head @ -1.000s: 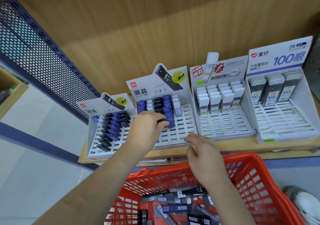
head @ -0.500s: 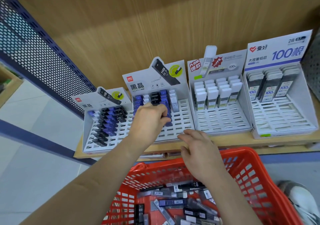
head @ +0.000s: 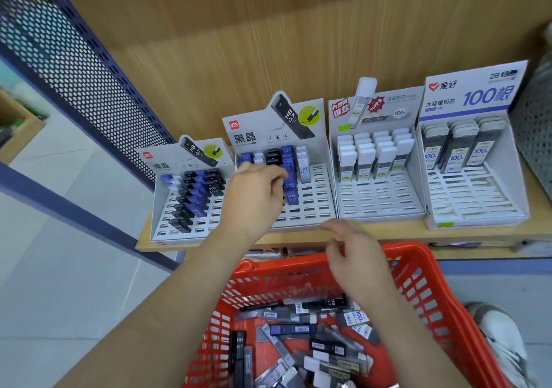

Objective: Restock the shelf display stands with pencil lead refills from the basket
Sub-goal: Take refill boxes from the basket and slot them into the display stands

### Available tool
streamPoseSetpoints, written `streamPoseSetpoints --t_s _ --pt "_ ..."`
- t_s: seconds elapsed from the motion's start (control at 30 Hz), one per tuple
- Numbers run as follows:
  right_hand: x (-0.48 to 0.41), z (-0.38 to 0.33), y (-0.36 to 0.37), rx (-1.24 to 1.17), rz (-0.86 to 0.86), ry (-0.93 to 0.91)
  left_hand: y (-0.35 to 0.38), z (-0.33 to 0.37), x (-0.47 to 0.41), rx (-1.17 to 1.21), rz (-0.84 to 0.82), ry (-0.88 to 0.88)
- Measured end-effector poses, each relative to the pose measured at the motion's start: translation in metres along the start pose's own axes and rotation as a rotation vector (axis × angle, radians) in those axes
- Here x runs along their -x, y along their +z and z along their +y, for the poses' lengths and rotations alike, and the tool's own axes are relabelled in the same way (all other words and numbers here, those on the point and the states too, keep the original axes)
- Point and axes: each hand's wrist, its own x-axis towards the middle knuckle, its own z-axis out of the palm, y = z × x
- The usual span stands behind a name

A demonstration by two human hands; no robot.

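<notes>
The red basket sits below the shelf, holding several loose pencil lead refills. My left hand hovers over the second display stand. Its fingers are loosely curled next to the column of blue refills, and I see nothing held in them. My right hand floats above the basket's far rim, fingers relaxed and holding nothing. The first stand carries black and blue refills.
Two more white stands, the third and fourth, hold grey refills at the back with bare slots in front. The wooden shelf edge runs just above the basket. A perforated metal panel stands left. A shoe is at lower right.
My left hand has loosened its fingers at the blue refill column in the second stand. The right hand has drawn back from the shelf edge to above the basket rim.
</notes>
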Motion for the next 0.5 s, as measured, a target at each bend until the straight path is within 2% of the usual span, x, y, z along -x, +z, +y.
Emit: streamPoseSetpoints --t_s 0.03,0.1,0.23,0.33,0.4,0.5 --pt "0.002 0.002 -0.004 -0.063 0.045 0.04 -0.007 0.003 0.012 0.099 0.005 -0.012" --pt "0.004 0.007 -0.014 -0.184 0.024 0.131 -0.009 0.004 0.05 0.22 -0.095 -0.023" --pt "0.007 0.017 -0.022 -0.203 -0.161 0.195 0.024 -0.011 0.12 0.187 -0.265 -0.076" --pt "0.008 0.015 -0.018 -0.161 -0.083 0.123 0.032 -0.009 0.114 0.154 -0.149 -0.033" --pt "0.002 0.008 -0.013 0.0 -0.056 0.001 0.027 -0.002 0.089 0.122 -0.034 0.028" --pt "-0.015 -0.007 -0.003 0.243 -0.099 -0.147 0.023 0.01 0.037 -0.128 -0.044 0.101"
